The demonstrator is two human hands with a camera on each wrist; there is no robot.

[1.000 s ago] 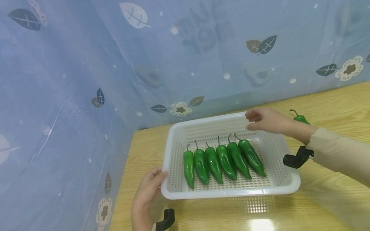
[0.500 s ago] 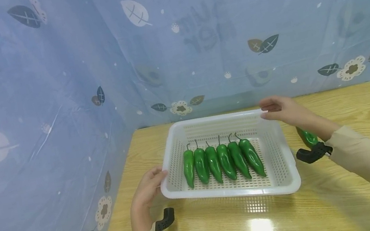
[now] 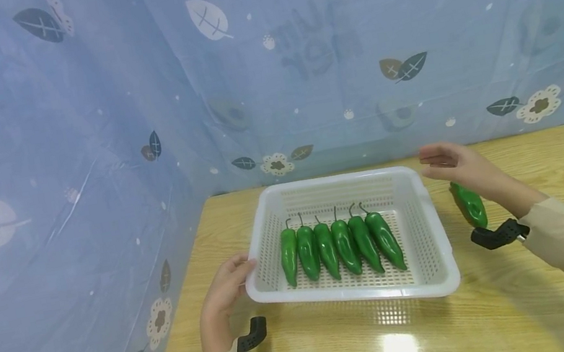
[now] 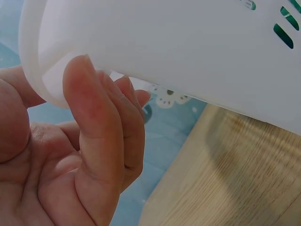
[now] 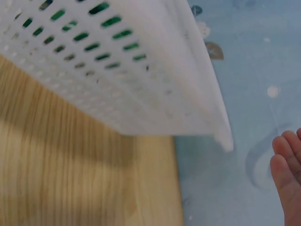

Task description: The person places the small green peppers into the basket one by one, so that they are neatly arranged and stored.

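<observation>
A white plastic basket (image 3: 420, 239) holds several green peppers (image 3: 343, 247) lying side by side in a row, stems toward the back. My left hand (image 3: 227, 283) grips the basket's left rim. The left wrist view shows my curled fingers (image 4: 101, 122) against the basket wall (image 4: 178, 52), with the thumb around the rim's edge. Beyond the basket's back right corner hovers my right hand (image 3: 452, 162), its fingers loosely bent and holding nothing. One more green pepper (image 3: 472, 206) lies on the table below the right wrist, partly hidden by it.
The wooden table (image 3: 323, 345) carries the basket near its back left part. A blue patterned curtain (image 3: 303, 103) hangs along the back and left sides. Black wrist mounts (image 3: 499, 234) stick out from both sleeves.
My right hand has moved right, from over the basket's back right part to outside it, uncovering more of the single pepper. My left hand keeps its hold on the basket.
</observation>
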